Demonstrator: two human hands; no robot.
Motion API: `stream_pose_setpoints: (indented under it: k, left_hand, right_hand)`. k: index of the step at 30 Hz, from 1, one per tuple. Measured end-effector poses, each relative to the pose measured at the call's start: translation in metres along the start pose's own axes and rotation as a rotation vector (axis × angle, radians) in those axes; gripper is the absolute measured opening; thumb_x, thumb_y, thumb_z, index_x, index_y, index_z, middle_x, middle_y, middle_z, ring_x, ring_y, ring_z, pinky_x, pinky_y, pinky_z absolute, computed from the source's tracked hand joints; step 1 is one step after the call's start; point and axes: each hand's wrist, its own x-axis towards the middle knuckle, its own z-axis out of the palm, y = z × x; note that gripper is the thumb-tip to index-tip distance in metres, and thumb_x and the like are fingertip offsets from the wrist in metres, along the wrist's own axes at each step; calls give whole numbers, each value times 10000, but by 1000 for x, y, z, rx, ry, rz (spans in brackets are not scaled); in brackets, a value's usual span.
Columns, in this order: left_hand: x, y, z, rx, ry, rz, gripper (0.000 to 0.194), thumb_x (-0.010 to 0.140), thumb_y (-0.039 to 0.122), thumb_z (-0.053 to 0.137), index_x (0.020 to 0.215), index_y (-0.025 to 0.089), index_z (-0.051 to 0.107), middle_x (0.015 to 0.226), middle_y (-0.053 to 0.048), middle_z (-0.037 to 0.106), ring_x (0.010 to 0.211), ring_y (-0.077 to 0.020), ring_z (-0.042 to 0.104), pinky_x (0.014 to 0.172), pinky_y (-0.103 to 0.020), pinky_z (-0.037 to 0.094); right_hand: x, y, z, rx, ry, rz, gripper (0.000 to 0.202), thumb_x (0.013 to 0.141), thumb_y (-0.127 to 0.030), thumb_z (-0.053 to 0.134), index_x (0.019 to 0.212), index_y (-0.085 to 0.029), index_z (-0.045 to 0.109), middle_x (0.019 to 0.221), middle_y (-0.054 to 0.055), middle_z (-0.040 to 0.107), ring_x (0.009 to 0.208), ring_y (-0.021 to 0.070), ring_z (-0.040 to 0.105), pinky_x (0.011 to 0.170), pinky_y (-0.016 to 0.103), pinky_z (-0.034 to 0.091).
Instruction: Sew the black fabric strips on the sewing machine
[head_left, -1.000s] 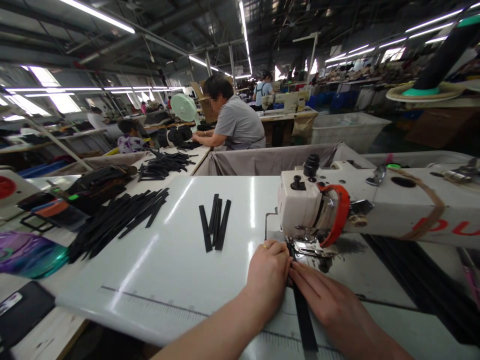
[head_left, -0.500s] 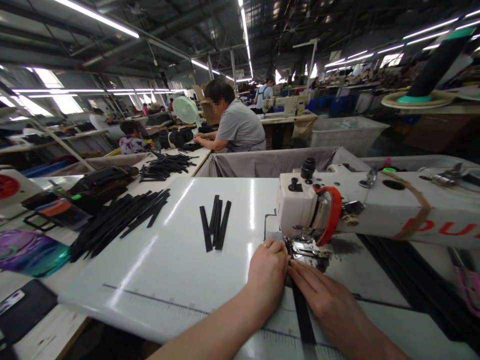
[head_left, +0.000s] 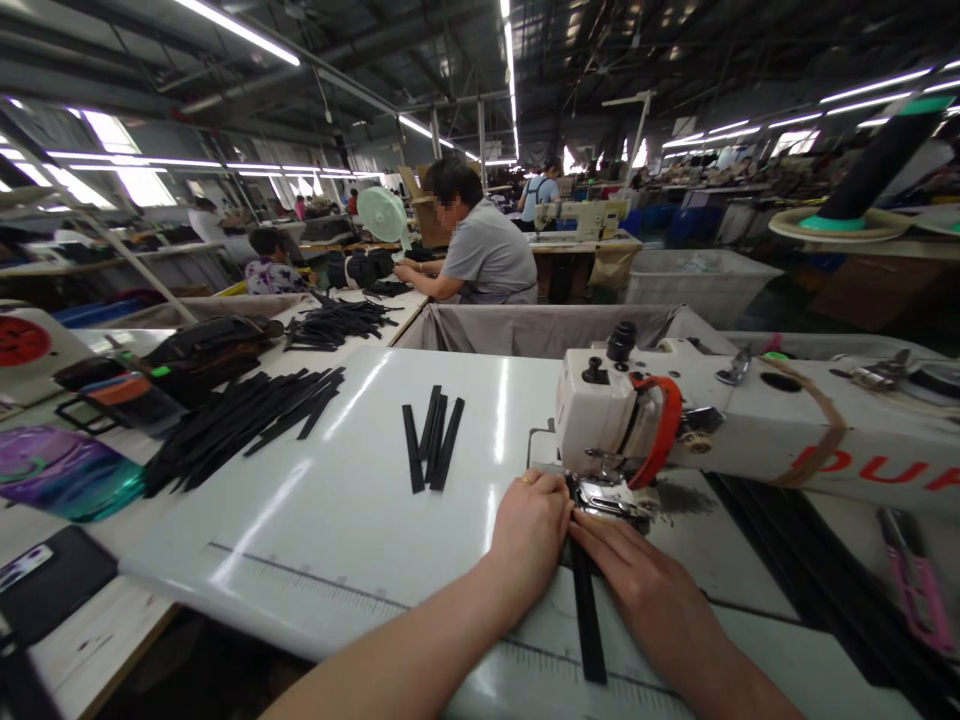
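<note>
Head view: I have both hands at the sewing machine [head_left: 600, 410], holding 1 black strip [head_left: 587, 620] right by the metal presser foot [head_left: 607, 497]. Left hand [head_left: 531, 530]: fingers narrow, bunched and curled on the strip's upper end, ring on 1 finger. Right hand [head_left: 637, 580]: fingers narrow, laid close together, tips holding the strip from its right side, next to the left fingertips. Can't tell where either thumb sits; both hidden. Strip's upper end is at the foot, partly covered by the fingers; lower part runs between the 2 hands toward the camera, flat on the pale tabletop [head_left: 360, 520], across the ruler marks [head_left: 322, 585].

Machine head is white, with an orange-red guard [head_left: 664, 430] above the foot. Left of the machine, 4 short strips [head_left: 431, 440] lie loosely grouped on the tabletop, apart from the hands. Further left: big strip pile [head_left: 240, 425], then a smaller pile [head_left: 337, 322] behind it. Nearer the camera on that side, a purple-teal container [head_left: 75, 475] and a dark phone [head_left: 56, 580].

Right side: long black pieces [head_left: 795, 560] pass beneath the machine arm, pink-handled snips [head_left: 919, 590] beside them. Black thread cone [head_left: 881, 165] stands tilted in view, upper right.

Beyond the table, a person in a gray shirt [head_left: 491, 250] bends over dark material, near a pale green fan [head_left: 382, 213].
</note>
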Motion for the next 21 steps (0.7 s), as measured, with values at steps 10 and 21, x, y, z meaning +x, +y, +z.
stream_pose_setpoints:
  k: [10,21]
  left_hand:
    - [-2,-6,5,-74,37,12,219,947,134,501,821,158,678,941,-57,675,939,-218,567,910,-368,477]
    - [-1,-6,1,-121,21,18,208,937,124,512,826,143,687,1025,-64,694,952,-230,569,919,-383,488]
  right_hand:
    - [0,7,-4,219,22,31,306,889,-59,423,1053,-181,651,1037,69,693,980,200,645,852,330,542]
    - [-1,13,-7,378,-53,43,246,890,-77,441,889,-218,642,844,31,650,812,184,603,747,317,496]
